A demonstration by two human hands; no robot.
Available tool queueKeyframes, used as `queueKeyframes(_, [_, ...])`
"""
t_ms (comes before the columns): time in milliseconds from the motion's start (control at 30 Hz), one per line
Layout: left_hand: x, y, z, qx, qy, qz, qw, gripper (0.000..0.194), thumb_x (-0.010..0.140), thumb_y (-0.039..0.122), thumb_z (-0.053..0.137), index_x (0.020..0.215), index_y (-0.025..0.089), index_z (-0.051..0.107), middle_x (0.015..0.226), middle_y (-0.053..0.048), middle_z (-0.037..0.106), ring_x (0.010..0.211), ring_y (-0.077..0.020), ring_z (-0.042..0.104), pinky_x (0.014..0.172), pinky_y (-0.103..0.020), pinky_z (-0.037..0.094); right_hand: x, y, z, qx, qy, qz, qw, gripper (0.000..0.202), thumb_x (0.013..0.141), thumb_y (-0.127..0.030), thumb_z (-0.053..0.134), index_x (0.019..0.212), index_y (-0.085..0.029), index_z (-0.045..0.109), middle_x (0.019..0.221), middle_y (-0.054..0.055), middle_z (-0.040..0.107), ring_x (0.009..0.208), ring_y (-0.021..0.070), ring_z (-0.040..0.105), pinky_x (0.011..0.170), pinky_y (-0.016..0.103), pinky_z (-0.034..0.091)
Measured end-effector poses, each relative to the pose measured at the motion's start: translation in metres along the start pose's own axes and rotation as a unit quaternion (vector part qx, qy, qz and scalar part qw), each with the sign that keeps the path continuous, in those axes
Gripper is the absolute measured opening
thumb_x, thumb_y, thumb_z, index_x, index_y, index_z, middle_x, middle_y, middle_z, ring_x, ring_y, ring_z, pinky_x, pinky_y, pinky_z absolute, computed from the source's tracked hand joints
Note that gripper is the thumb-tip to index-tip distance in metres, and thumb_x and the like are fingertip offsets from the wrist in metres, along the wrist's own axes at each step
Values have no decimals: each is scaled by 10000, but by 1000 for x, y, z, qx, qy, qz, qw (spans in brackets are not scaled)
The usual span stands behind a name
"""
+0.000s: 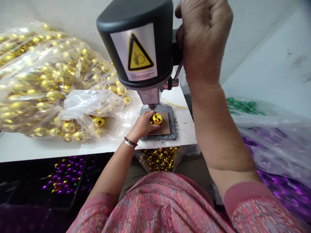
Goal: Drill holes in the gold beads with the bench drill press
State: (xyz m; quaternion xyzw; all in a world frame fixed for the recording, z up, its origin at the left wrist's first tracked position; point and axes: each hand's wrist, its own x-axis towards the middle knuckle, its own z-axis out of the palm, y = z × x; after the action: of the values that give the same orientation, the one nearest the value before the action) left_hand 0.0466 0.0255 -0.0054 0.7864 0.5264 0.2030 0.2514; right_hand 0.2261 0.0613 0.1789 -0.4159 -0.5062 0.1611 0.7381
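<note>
A drill press (136, 45) with a black head and a yellow warning sign stands in front of me. Under its bit, my left hand (143, 123) grips a shiny gold ball (156, 118), thumb and fingers around its left side. The ball rests on a brown board (165, 124) lying on the grey press base (173, 129). High on the right, my right hand (204, 32) is closed around the press lever (179, 69); most of the grip is hidden behind the hand. The bit's tip is at the ball's top; whether it has entered cannot be made out.
A big clear bag of gold balls (48, 77) fills the table's left side. Dark crumbs lie around the base on the white table (186, 134). Below the edge hangs a bag of gold pieces (161, 158). Purple and gold balls (65, 174) sit lower left; bags of purple balls (286, 191) stand right.
</note>
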Motion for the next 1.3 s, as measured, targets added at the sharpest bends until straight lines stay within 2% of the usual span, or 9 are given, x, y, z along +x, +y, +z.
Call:
queueKeyframes(133, [3, -5, 3, -73, -36, -35, 996, 683, 694, 223, 840, 1352, 178, 664, 1238, -91, 759, 1109, -265, 716, 1036, -439, 570, 3, 4, -1, -1, -6, -22, 1000, 262, 1011, -152, 478, 751, -148, 446, 615, -70, 410, 684, -8, 470, 717, 111, 416])
queueKeyframes(233, [2, -8, 8, -112, -40, -49, 992, 719, 691, 226, 839, 1384, 184, 651, 1208, -81, 775, 1090, -267, 726, 1019, -441, 577, -3, 1, -5, 40, -48, -53, 997, 218, 1029, -165, 441, 836, -110, 527, 593, -79, 417, 590, -8, 452, 623, 117, 389])
queueKeyframes(333, [1, -7, 11, -121, -30, -50, 991, 738, 682, 227, 844, 1393, 182, 649, 1207, -84, 776, 1101, -275, 725, 1017, -440, 575, -21, -8, -14, 126, -91, -72, 985, 142, 1009, -170, 477, 956, -84, 577, 627, -84, 432, 537, -19, 422, 545, 131, 334])
queueKeyframes(400, [0, -6, 12, -114, -24, -48, 992, 725, 676, 221, 845, 1376, 188, 660, 1215, -77, 775, 1101, -273, 724, 1011, -426, 572, -37, -13, -22, 175, -102, -82, 976, 143, 987, -166, 504, 1056, -84, 597, 692, -79, 483, 554, -33, 432, 549, 124, 351])
queueKeyframes(467, [-1, -3, 11, -101, -27, -47, 993, 689, 674, 219, 842, 1343, 194, 677, 1206, -68, 776, 1086, -270, 726, 991, -409, 571, -54, -14, -31, 176, -110, -91, 974, 148, 977, -203, 535, 1052, -117, 629, 756, -75, 539, 564, -50, 458, 557, 108, 371])
queueKeyframes(633, [-4, 2, 6, -78, -39, -34, 996, 507, 721, 238, 800, 1220, 205, 713, 1114, -37, 780, 1010, -255, 732, 895, -358, 570, -90, -5, -47, 70, -74, -110, 989, 334, 941, -485, 643, 960, -155, 690, 609, -61, 517, 499, 2, 468, 467, 161, 363])
queueKeyframes(767, [-5, 5, 5, -68, -42, -36, 996, 426, 731, 231, 786, 1152, 216, 723, 1032, -17, 771, 958, -242, 725, 857, -336, 563, -110, 4, -52, -2, -56, -89, 994, 246, 971, -415, 625, 977, -178, 695, 664, -52, 568, 527, 4, 506, 506, 174, 400])
queueKeyframes(1000, [-6, 7, 5, -74, -37, -41, 996, 468, 729, 222, 795, 1189, 223, 710, 1053, -26, 770, 974, -246, 718, 859, -334, 558, -122, 22, -52, -7, -15, -147, 989, 132, 981, -340, 605, 967, -221, 660, 723, -49, 568, 526, 14, 501, 505, 190, 388])
queueKeyframes(1300, [-6, 2, 10, -117, -33, -24, 992, 433, 728, 202, 802, 1151, 204, 707, 1014, -12, 766, 937, -219, 717, 817, -292, 554, -125, 38, -49, 32, 20, -183, 982, 221, 979, -379, 596, 891, -177, 593, 641, -55, 503, 538, 38, 484, 609, 234, 417])
